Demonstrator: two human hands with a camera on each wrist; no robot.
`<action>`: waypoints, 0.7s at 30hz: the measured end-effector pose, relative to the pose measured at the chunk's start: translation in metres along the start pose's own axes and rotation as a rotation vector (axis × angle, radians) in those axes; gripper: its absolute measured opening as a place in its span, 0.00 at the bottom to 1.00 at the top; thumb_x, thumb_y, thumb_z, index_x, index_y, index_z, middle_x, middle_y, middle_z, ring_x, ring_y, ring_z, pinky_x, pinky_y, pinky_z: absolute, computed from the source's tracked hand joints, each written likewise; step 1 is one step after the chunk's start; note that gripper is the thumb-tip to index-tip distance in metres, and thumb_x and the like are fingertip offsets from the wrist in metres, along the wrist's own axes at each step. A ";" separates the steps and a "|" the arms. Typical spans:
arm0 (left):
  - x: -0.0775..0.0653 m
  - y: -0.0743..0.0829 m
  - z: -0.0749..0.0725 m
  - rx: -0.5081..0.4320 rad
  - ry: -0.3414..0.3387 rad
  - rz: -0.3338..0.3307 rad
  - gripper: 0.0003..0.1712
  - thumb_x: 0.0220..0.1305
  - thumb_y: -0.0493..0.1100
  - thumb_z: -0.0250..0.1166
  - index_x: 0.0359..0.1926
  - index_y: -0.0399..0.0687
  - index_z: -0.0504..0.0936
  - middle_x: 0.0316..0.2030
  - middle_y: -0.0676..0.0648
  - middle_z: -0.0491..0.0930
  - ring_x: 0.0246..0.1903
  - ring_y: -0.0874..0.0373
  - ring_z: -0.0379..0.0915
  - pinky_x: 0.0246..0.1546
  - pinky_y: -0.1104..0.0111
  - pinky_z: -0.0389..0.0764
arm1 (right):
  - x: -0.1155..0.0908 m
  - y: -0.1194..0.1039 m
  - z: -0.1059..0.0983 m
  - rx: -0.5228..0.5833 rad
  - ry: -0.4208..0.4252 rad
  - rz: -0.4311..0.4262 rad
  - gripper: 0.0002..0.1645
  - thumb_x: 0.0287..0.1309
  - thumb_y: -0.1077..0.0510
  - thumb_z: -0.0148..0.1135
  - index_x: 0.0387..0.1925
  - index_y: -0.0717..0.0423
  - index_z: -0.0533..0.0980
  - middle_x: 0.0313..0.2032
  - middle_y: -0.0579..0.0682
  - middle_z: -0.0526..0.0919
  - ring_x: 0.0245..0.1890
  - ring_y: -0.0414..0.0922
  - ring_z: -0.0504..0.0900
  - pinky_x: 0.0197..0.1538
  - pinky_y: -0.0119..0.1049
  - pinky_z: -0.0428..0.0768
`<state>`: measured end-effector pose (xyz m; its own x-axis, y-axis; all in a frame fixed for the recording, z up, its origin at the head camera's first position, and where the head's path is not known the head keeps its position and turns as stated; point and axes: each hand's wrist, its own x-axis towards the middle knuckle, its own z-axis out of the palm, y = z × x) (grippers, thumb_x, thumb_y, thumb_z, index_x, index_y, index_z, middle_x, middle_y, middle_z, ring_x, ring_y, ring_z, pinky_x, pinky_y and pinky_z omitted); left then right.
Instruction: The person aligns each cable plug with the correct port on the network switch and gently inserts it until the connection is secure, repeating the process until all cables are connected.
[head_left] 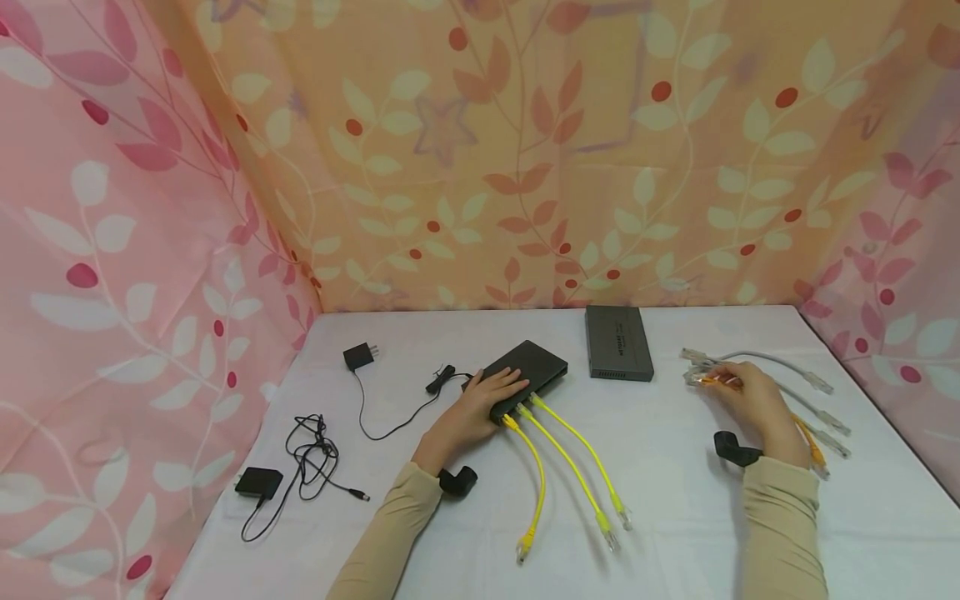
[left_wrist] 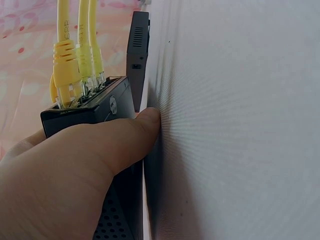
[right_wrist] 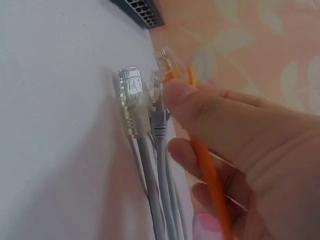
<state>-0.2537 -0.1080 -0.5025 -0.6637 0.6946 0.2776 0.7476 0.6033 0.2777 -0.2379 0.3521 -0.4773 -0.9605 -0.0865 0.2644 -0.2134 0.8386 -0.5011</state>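
Note:
A black network switch sits near the table's middle, with three yellow Ethernet cables plugged into its near side. My left hand grips its left end, fingers over the top; in the left wrist view the thumb lies along the side facing the table. At the right, my right hand pinches an orange Ethernet cable just behind its clear plug. Grey Ethernet cables lie right beside those fingers, partly hidden by the hand in the head view.
A second black box, lettered NETGEAR, lies at the back. Left of the switch is a black power adapter whose thin cord runs to it. Another adapter with a tangled cord lies farther left. Patterned curtains surround the table.

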 end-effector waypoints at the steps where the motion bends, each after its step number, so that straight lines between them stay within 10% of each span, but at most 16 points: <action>1: 0.000 0.000 0.000 0.000 0.003 0.004 0.48 0.47 0.32 0.69 0.69 0.58 0.60 0.69 0.49 0.57 0.70 0.53 0.47 0.64 0.41 0.49 | 0.000 -0.001 0.000 0.004 0.003 -0.003 0.10 0.52 0.66 0.63 0.38 0.64 0.78 0.34 0.63 0.75 0.36 0.58 0.74 0.38 0.49 0.70; 21: 0.001 0.000 0.000 0.018 0.017 0.017 0.44 0.49 0.32 0.66 0.68 0.57 0.62 0.68 0.48 0.59 0.69 0.52 0.50 0.63 0.41 0.50 | 0.009 -0.034 -0.001 0.009 -0.117 0.069 0.16 0.57 0.56 0.61 0.46 0.61 0.76 0.34 0.60 0.83 0.37 0.57 0.77 0.44 0.55 0.71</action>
<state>-0.2540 -0.1074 -0.5021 -0.6510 0.6980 0.2983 0.7591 0.5986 0.2559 -0.2390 0.3234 -0.4574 -0.9872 -0.0911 0.1309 -0.1468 0.8402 -0.5221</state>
